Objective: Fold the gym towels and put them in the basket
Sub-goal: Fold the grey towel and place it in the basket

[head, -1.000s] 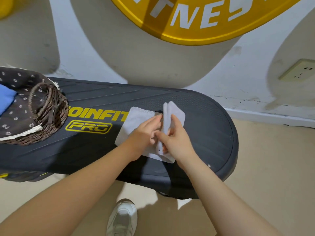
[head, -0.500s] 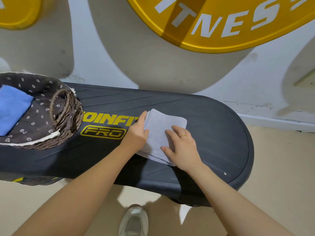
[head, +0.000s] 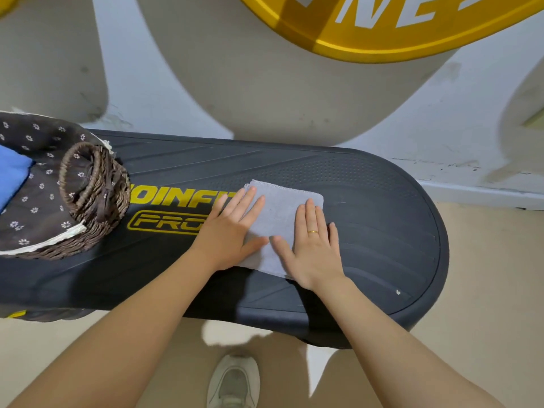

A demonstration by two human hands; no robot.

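Note:
A small grey towel [head: 281,213], folded into a compact rectangle, lies on the black step platform [head: 368,207]. My left hand [head: 232,231] lies flat on its left part with straight fingers. My right hand [head: 315,245] presses flat on its right part, a gold ring on one finger. At the left end of the platform stands a brown wicker basket [head: 97,198] with a dark flowered lining. A folded blue towel [head: 11,178] lies inside it, partly cut off by the frame edge.
The platform stands against a grey and white wall carrying a big yellow round sign [head: 397,25]. Beige floor runs to the right and in front. A light sneaker [head: 234,381] shows below the platform's front edge.
The right flap of the grey towel was folded over to the left. Both hands then went from pinching the cloth to lying flat on the folded towel.

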